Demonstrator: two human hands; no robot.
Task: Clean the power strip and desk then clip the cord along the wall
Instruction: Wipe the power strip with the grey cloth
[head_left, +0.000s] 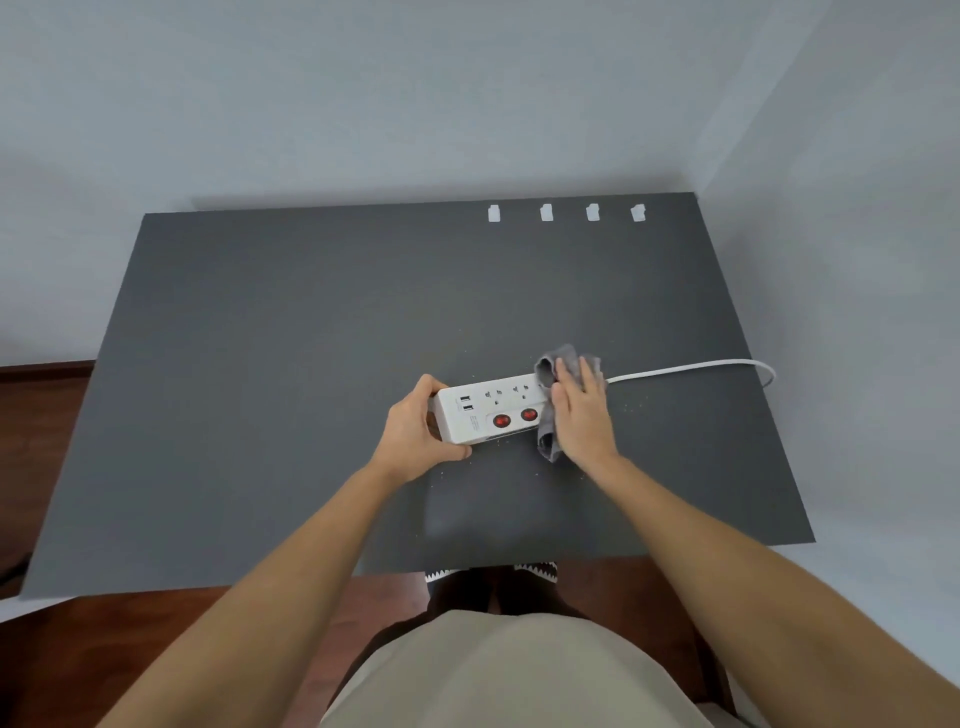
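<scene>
A white power strip (491, 410) with two red switches lies on the dark grey desk (291, 332). My left hand (418, 431) grips its left end. My right hand (582, 415) presses a grey cloth (558, 364) flat onto the strip's right end, which the cloth hides. The white cord (691, 368) runs right from under the cloth and loops at the desk's right edge. Several white cord clips (546, 212) stand in a row at the desk's back edge by the wall.
Small crumbs (631, 402) are scattered on the desk around the strip. White walls (831, 208) meet at the desk's back and right sides. A brown wooden floor (47, 415) shows to the left and below the near edge.
</scene>
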